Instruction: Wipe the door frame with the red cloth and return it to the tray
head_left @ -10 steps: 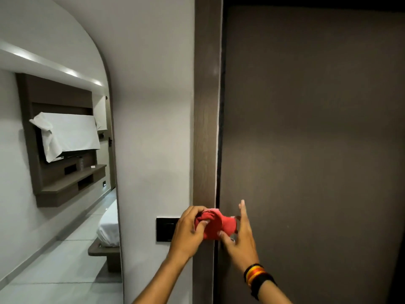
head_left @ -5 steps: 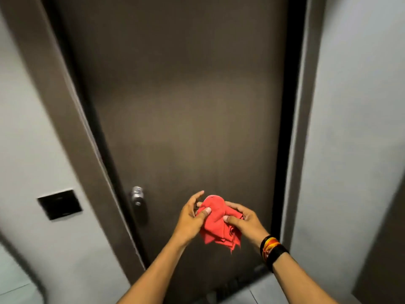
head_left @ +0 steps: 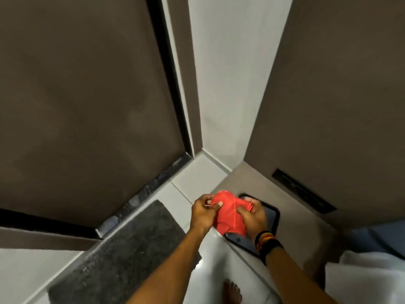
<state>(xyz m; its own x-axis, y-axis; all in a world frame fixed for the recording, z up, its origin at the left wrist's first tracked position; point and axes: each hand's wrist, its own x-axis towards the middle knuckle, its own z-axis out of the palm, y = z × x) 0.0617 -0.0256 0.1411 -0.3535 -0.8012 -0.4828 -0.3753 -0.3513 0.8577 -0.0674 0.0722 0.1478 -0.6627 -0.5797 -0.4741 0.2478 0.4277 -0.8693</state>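
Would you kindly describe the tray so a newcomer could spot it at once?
Look right of the dark door, to the low brown ledge. The tray lies there under the red cloth: black, glossy, with rounded corners.

A dark mat [head_left: 122,244] lay on the pale floor [head_left: 192,183] beside the black threshold [head_left: 151,187] of the brown door [head_left: 83,102], a black slot [head_left: 303,190] was set in the low surface, and white cloth [head_left: 368,279] was bunched at the lower right.

Both bare forearms reached forward, left hand [head_left: 202,212] and right hand [head_left: 252,215] pinched close together on a crumpled red cloth [head_left: 229,212].
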